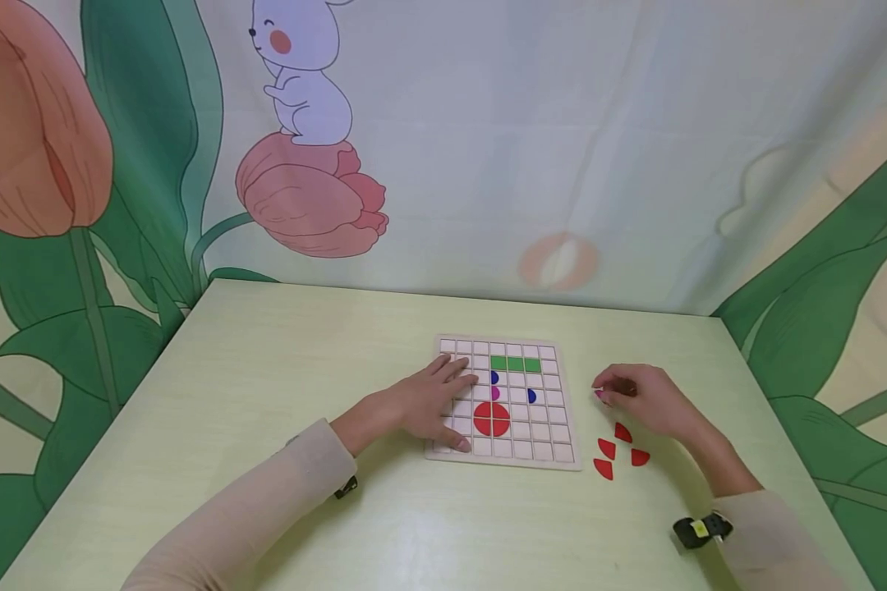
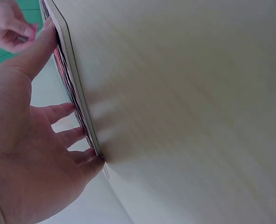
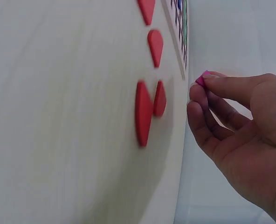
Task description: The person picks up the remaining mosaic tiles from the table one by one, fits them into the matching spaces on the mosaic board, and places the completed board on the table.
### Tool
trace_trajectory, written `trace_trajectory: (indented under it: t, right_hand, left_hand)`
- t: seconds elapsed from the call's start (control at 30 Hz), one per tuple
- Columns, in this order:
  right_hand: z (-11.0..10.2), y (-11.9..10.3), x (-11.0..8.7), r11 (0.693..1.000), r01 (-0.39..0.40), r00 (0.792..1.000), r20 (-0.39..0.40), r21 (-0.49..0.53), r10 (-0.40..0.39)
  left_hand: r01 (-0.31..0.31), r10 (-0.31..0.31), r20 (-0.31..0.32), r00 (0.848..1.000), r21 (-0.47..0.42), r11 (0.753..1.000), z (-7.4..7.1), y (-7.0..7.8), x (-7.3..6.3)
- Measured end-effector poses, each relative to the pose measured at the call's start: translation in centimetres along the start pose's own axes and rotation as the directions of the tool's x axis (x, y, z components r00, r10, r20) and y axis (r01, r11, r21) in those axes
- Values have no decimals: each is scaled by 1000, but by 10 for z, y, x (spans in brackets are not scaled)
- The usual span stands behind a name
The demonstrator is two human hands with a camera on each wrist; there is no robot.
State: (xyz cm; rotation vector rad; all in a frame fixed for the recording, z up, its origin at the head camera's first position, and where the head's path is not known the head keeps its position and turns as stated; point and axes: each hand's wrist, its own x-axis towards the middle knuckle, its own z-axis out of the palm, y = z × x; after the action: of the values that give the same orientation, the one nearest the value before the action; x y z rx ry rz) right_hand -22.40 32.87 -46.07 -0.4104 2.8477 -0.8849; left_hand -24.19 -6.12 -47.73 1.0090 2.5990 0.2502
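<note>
My left hand [image 1: 429, 402] rests with spread, straight fingers on the left side of a white grid board [image 1: 543, 451]. In the left wrist view its fingertips [image 2: 67, 108] press along the board's edge. Right of the board, my right hand [image 1: 646, 398] is raised over the table and pinches a small pink piece [image 3: 203, 78] between thumb and fingertips. On the board sit a row of green squares [image 1: 515, 364], a red circle of quarter pieces [image 1: 483, 411], a pink half-round piece [image 1: 495, 393] and two blue ones, one at the right [image 1: 531, 396].
Several loose red quarter-circle pieces [image 1: 622, 432] lie on the table [image 1: 281, 361] near my right hand, beyond the board's right edge. A printed curtain [image 1: 473, 164] with tulips and a rabbit hangs behind the table's far edge. Each wrist wears a black strap [image 1: 698, 531].
</note>
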Motion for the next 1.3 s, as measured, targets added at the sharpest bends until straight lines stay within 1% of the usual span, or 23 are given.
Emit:
trace_trajectory:
  t: [0.13, 0.3, 0.43, 0.6, 0.77, 1.0, 1.3]
  right_hand:
    - [9, -12, 16, 998, -7, 1000, -15, 63, 8]
    - [26, -28, 36, 993, -18, 999, -32, 120, 22]
    - [38, -39, 51, 992, -13, 999, -34, 128, 17]
    - [51, -47, 63, 991, -44, 999, -24, 126, 47]
    - [57, -56, 66, 989, -82, 995, -50, 126, 89]
    - [59, -66, 66, 977, -180, 980, -62, 110, 187]
    - [63, -72, 68, 967, -237, 967, -69, 88, 243]
  left_hand:
    - [2, -2, -2, 1000, 0, 1000, 0, 1, 0]
    - [9, -9, -5, 1000, -5, 1000, 0, 1, 1]
    - [12, -12, -3, 1000, -17, 1000, -1, 1, 0]
    - [14, -14, -1, 1000, -4, 1000, 0, 0, 1]
    - [13, -13, 1, 1000, -1, 1000, 0, 1, 1]
    - [14, -14, -3, 1000, -2, 1000, 1, 1, 0]
    - [13, -13, -5, 1000, -9, 1000, 2, -1, 0]
